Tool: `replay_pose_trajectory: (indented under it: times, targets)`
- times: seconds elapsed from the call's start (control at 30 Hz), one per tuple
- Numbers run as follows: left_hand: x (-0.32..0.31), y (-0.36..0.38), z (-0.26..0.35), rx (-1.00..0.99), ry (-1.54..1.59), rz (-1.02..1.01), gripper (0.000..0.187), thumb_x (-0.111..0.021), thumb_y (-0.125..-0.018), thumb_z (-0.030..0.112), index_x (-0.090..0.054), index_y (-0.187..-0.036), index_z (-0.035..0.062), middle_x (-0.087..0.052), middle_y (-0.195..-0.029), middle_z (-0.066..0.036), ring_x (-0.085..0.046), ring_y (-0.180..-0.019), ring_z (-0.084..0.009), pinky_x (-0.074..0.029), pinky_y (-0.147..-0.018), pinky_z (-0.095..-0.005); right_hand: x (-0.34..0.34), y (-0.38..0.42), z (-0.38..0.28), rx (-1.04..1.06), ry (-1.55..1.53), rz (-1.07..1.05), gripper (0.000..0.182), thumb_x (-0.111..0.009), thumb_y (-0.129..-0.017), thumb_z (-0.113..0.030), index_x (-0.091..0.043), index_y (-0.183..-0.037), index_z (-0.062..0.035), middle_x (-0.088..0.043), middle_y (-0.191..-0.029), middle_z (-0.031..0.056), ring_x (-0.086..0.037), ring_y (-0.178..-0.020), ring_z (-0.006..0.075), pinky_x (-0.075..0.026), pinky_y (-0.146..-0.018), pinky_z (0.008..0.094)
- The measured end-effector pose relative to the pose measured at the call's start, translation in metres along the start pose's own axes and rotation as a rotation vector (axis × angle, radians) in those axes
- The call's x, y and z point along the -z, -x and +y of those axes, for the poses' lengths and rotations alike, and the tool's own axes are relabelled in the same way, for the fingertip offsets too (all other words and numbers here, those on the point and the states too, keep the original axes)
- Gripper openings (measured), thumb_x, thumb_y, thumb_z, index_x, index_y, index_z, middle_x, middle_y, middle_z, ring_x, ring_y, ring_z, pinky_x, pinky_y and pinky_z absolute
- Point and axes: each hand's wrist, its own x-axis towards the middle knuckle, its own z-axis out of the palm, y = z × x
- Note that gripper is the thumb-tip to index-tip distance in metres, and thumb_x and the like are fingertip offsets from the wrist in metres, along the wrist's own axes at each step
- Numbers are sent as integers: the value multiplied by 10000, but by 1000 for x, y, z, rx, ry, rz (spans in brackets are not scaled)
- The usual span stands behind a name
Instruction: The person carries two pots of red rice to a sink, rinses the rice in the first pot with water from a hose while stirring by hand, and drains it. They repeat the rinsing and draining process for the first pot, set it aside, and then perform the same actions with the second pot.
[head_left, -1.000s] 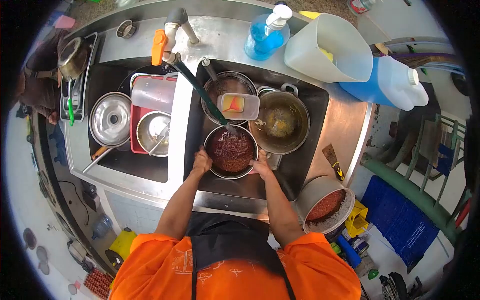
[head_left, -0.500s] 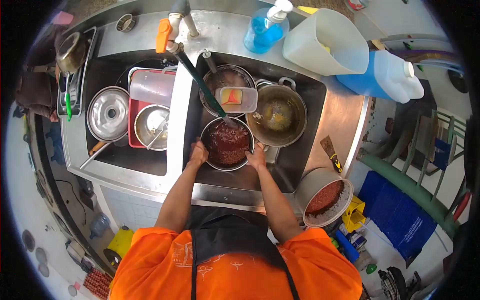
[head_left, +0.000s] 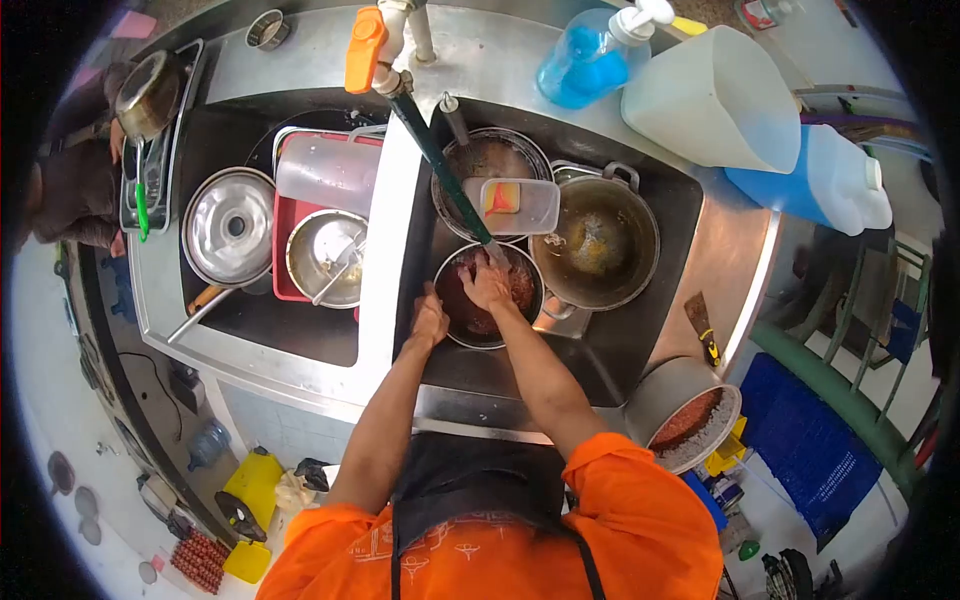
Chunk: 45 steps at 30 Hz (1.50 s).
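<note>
A round metal pot [head_left: 447, 322] in the right sink basin holds reddish-brown grains in dark red water. My left hand [head_left: 430, 317] grips the pot's left rim. My right hand [head_left: 487, 284] is inside the pot, fingers apart and pointing down at the grains; its fingertips are partly hidden. A dark green hose [head_left: 440, 165] runs from the tap with the orange handle [head_left: 366, 48] and ends at the pot, close to my right hand. Behind this pot, a clear plastic container [head_left: 540, 207] with a yellow and red sponge [head_left: 503, 197] rests on another pot [head_left: 500, 143].
A large used pot [head_left: 635, 245] stands on the right. The left basin holds a lid [head_left: 215, 215], a red tub [head_left: 287, 235] and a bowl [head_left: 325, 262]. On the right counter are a scraper [head_left: 703, 325] and a tilted pot of red grains [head_left: 672, 385]. Another person's sleeve [head_left: 75, 190] shows at left.
My right hand has left the pot's right rim and reached into the pot. My left hand stays at the left rim. The whole view has shifted, so things appear farther right.
</note>
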Motion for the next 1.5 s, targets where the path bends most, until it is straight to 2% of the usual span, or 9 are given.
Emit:
replay_pose_trajectory:
  times: [0.27,0.33,0.4,0.63,0.9,1.13,1.2,1.37,1.5]
  targets:
    - [14,19,26,108,30,35,390,-523,-850,0,-416,-1216,-78,-540,-1138,-352,-538,-1093,-480,-431,-982,-478,37,32,11,185,172,-330,561,-587,-896,-356,-491,-1377,-85,-393,-1435,272,-399,-1313,443,-342,-1105,495]
    - [11,35,34,-426,-66,485,360,-565,-866,76,-463,-1187,-50,-526,-1107,-310,-528,-1031,-484,-445,-921,-510,45,48,15,64,73,-194,573,-596,-884,-327,-478,-1383,-72,-420,-1410,268,-424,-1289,443,-347,-1100,481]
    - [-3,40,49,-472,-15,468,339,-574,-874,125,-473,-1152,-42,-510,-1063,-323,-508,-1003,-478,-422,-902,-525,44,57,21,-65,-29,-66,587,-605,-872,-298,-464,-1389,-59,-447,-1385,264,-448,-1265,442,-353,-1096,467]
    - [-36,-53,63,305,257,74,804,-392,-923,595,-315,-1449,-7,-426,-1357,-400,-423,-1295,-497,-342,-1094,-465,0,25,65,-772,-750,-62,809,-474,-916,-593,-309,-1498,-55,-412,-1476,218,-429,-1333,339,-352,-1074,398]
    - [-89,-123,1,382,513,-148,894,-306,-915,664,-334,-1465,-40,-313,-1518,-268,-281,-1432,-372,-237,-1169,-415,-20,16,73,-747,-939,-148,797,-499,-933,-545,-372,-1437,59,-384,-1491,213,-338,-1404,302,-275,-1131,364]
    - [-83,-110,32,399,339,-142,869,-335,-926,648,-369,-1445,-48,-327,-1505,-280,-323,-1406,-397,-250,-1162,-421,-9,14,47,-792,-594,-145,717,-501,-926,-514,-492,-1350,65,-423,-1445,280,-378,-1371,386,-318,-1109,436]
    - [-81,-108,34,373,274,-121,819,-372,-935,599,-402,-1420,-60,-366,-1476,-292,-342,-1393,-405,-274,-1149,-427,-46,10,65,-573,-693,111,701,-556,-886,-497,-552,-1273,87,-508,-1346,312,-470,-1285,417,-373,-1062,457]
    - [-89,-112,14,149,143,-8,677,-522,-902,487,-527,-1318,-47,-544,-1305,-304,-524,-1239,-423,-409,-1057,-447,-60,6,80,-612,-437,42,527,-607,-874,-422,-644,-1164,16,-616,-1216,266,-565,-1183,378,-415,-1011,423]
    - [-111,-108,3,246,329,174,423,-693,-806,356,-618,-985,-19,-674,-1006,-273,-669,-967,-389,-518,-863,-464,-34,15,68,-470,-429,248,415,-652,-838,-353,-693,-1070,-11,-664,-1122,232,-615,-1078,393,-477,-935,446]
